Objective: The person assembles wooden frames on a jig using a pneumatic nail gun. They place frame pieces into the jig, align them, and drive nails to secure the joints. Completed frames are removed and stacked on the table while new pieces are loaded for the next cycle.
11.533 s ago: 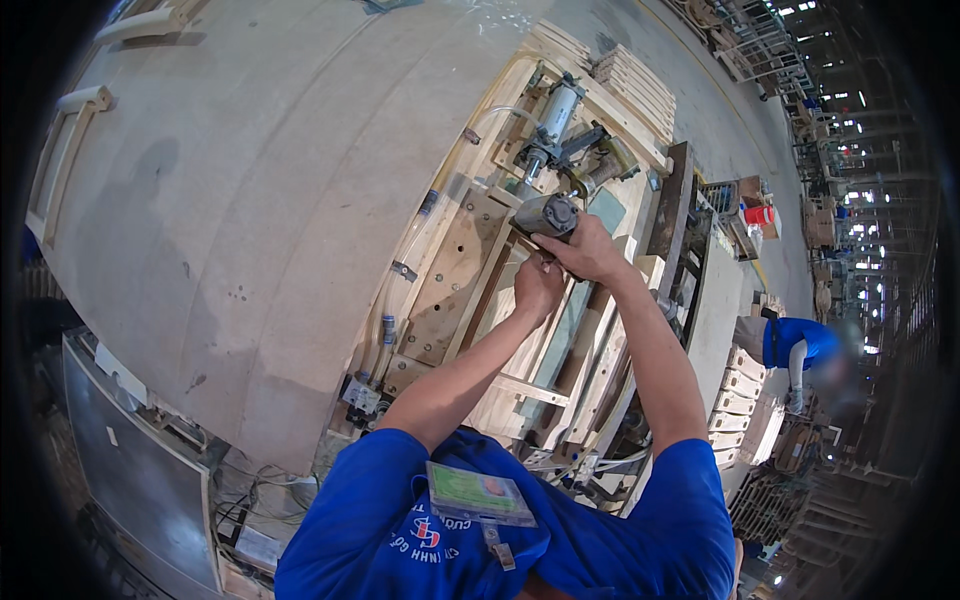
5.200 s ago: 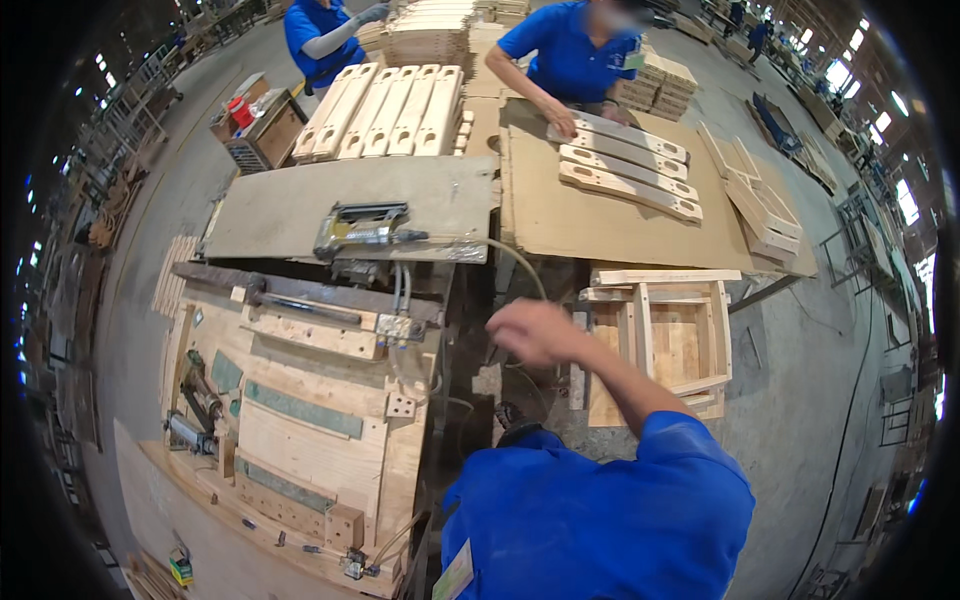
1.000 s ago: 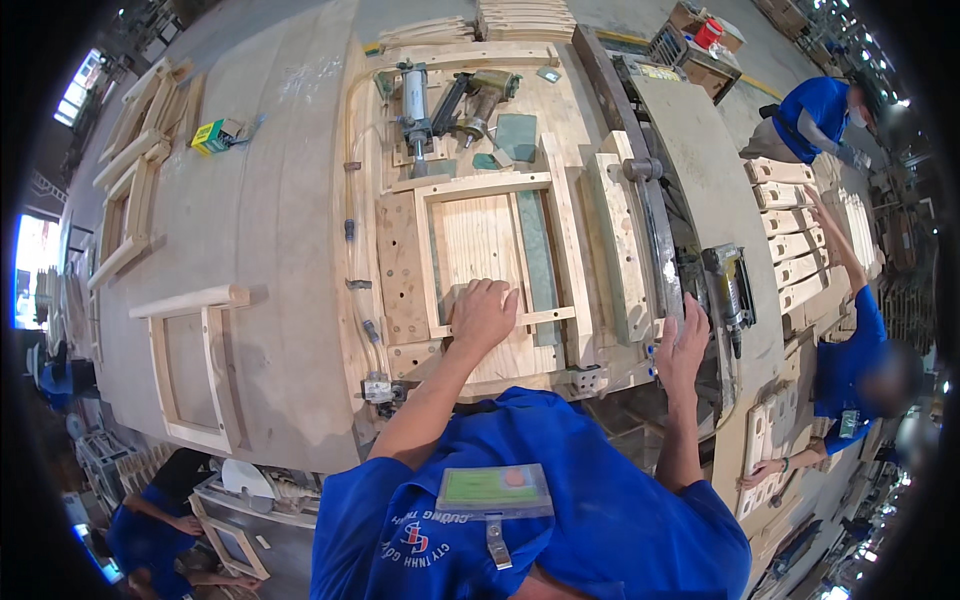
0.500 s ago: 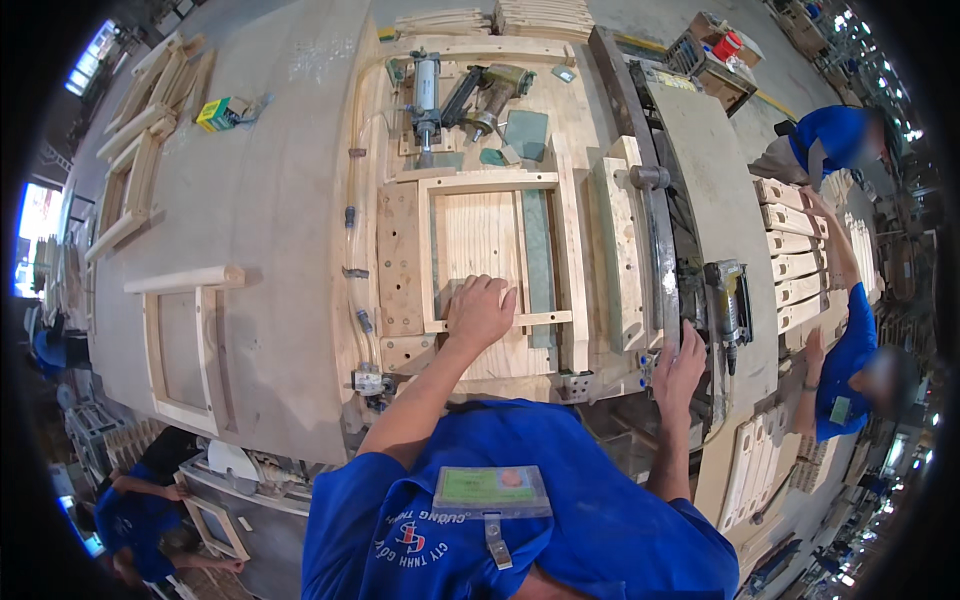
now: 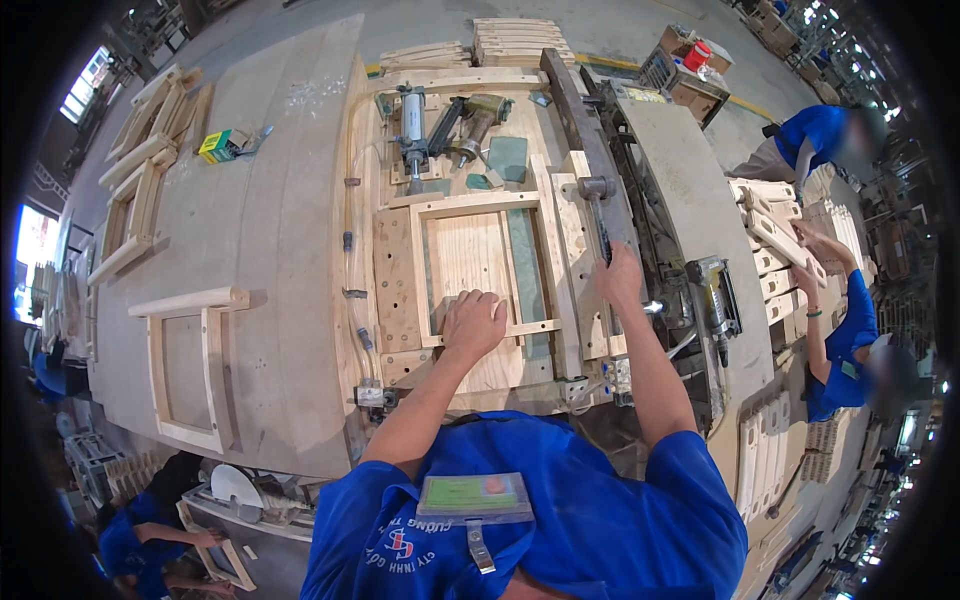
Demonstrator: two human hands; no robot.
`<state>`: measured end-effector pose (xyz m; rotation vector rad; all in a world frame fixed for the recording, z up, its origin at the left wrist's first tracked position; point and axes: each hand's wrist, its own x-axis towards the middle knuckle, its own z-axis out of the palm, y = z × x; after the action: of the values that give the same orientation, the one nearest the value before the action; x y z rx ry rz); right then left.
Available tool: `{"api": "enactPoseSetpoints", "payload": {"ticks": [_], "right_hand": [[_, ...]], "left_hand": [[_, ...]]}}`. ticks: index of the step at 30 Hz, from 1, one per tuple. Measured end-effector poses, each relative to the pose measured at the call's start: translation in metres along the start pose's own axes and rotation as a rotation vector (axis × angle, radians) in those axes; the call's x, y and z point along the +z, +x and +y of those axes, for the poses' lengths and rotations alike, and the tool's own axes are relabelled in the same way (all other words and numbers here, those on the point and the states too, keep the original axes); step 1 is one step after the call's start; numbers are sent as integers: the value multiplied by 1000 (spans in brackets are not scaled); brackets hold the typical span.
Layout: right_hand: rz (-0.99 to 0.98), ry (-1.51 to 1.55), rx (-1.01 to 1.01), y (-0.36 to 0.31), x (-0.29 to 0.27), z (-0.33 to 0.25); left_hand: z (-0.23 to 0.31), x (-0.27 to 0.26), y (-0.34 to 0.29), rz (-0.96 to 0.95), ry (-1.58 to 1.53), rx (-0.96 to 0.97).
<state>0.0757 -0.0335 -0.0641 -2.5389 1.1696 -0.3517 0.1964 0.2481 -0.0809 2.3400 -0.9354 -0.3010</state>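
My left hand (image 5: 474, 325) lies over the near rail of a pale wooden frame (image 5: 480, 207), its fingers curled down onto the wood. The frame sits flat in a wooden jig (image 5: 397, 265) on the bench, and a wide board shows through its opening. To the right, my right hand (image 5: 620, 277) is closed round the handle of a hammer (image 5: 597, 187). The hammer's metal head points away from me, beside a long dark metal bar (image 5: 575, 120). A drilled wooden block (image 5: 576, 235) stands between frame and hammer.
Beyond the frame are an air cylinder (image 5: 412, 125) and a nail gun (image 5: 478, 125). Another nail gun (image 5: 712, 300) hangs at right. Assembled frames (image 5: 208, 370) and a small green-yellow box (image 5: 218, 146) are on the left table. A co-worker (image 5: 840, 350) handles wooden parts at right.
My right hand has moved forward from beside the bench edge, where its fingers were apart, and closed on the hammer handle. My left hand stays on the frame. The view has shifted slightly.
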Motion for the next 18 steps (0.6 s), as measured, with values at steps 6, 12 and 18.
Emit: {"api": "enactPoseSetpoints", "payload": {"ticks": [6,12,18], "right_hand": [[-212,682,315,-20,-22,-16],[-170,1054,221,-116,-158,-84],[317,1169,-237,-188,-159,-83]], "left_hand": [[-4,2,-1,-22,-3,21],[-8,3,-3,34,33,22],[-14,-1,-4,-54,-25,54]]}}
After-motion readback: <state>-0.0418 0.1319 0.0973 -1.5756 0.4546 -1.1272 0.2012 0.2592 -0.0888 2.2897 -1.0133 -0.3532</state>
